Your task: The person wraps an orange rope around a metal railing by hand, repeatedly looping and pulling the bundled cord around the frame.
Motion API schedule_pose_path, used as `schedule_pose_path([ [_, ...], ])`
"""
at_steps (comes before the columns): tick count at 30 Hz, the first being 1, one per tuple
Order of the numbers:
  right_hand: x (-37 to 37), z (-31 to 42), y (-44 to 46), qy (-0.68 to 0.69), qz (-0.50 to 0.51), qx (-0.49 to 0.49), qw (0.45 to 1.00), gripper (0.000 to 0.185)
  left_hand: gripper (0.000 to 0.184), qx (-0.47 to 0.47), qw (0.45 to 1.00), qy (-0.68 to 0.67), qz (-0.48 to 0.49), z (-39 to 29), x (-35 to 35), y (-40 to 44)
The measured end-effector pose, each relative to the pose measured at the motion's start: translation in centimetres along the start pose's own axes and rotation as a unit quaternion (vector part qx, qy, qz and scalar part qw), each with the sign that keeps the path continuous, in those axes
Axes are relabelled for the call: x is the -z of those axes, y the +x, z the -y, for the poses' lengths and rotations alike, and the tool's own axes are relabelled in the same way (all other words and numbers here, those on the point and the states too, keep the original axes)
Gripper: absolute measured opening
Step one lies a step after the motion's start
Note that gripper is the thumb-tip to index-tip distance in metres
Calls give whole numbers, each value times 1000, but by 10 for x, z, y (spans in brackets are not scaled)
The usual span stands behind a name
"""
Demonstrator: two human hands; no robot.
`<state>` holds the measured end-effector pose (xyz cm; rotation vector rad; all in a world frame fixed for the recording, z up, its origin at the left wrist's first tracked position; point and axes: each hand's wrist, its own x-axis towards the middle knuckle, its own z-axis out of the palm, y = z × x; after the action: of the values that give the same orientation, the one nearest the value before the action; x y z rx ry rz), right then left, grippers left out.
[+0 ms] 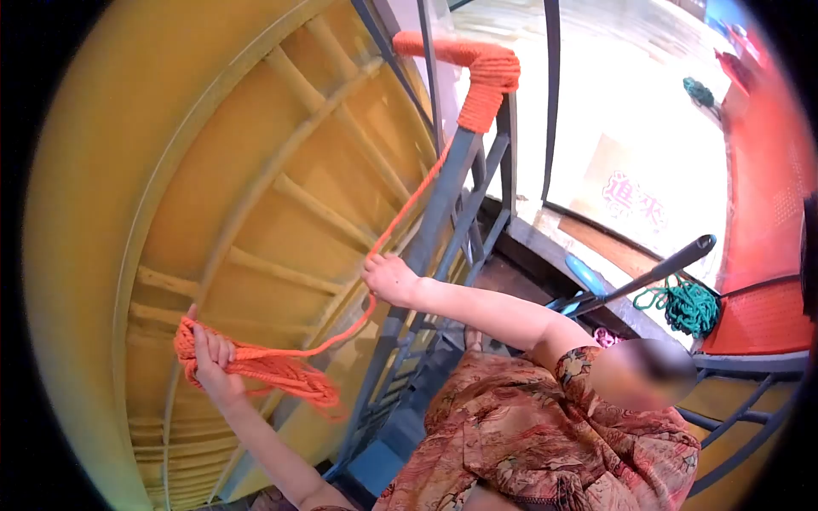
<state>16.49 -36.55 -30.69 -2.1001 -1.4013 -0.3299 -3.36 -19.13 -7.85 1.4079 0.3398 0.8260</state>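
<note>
My left hand is closed around a looped bundle of orange rope, whose loose loops hang out to the right. A single strand runs from this bundle to my right hand, which is closed on it beside the grey metal railing. From there the strand goes up to the orange rope wrapping. That wrapping covers the top corner of the railing in tight turns and continues along the bar to the left. The fingertips of my right hand are partly hidden.
A curved yellow wall with ribs fills the left side. On the right lie a dark long-handled tool, a green rope pile and a red panel. Blue steps are below, near my patterned clothing.
</note>
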Motion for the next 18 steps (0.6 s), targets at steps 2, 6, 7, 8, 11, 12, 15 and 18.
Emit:
schedule_pose_path([
  [2, 15, -3, -11, 22, 71, -42, 996, 26, 37, 12, 1000, 7, 3, 1, -8, -2],
  [6, 71, -16, -42, 170, -35, -154, 973, 30, 35, 78, 994, 16, 72, 14, -17, 8],
  [7, 93, -20, -39, 171, -77, -207, 960, 29, 35, 83, 994, 2, 73, 24, -23, 21],
  [8, 107, -32, -37, 152, -124, -273, 942, 31, 33, 121, 988, 0, 94, 36, -30, 32],
  [11, 164, -47, -31, 136, -245, -404, 871, 52, 30, 179, 976, -17, 119, 55, -37, 47],
  [12, 179, -52, -21, 113, -253, -417, 866, 53, 29, 197, 970, -11, 140, 64, -44, 56],
  [15, 212, -43, -2, 61, -275, -418, 863, 53, 27, 215, 962, -29, 168, 57, -58, 47],
  [18, 220, -50, 24, -36, -171, -445, 878, 43, 28, 239, 944, -17, 226, 58, -71, 55],
])
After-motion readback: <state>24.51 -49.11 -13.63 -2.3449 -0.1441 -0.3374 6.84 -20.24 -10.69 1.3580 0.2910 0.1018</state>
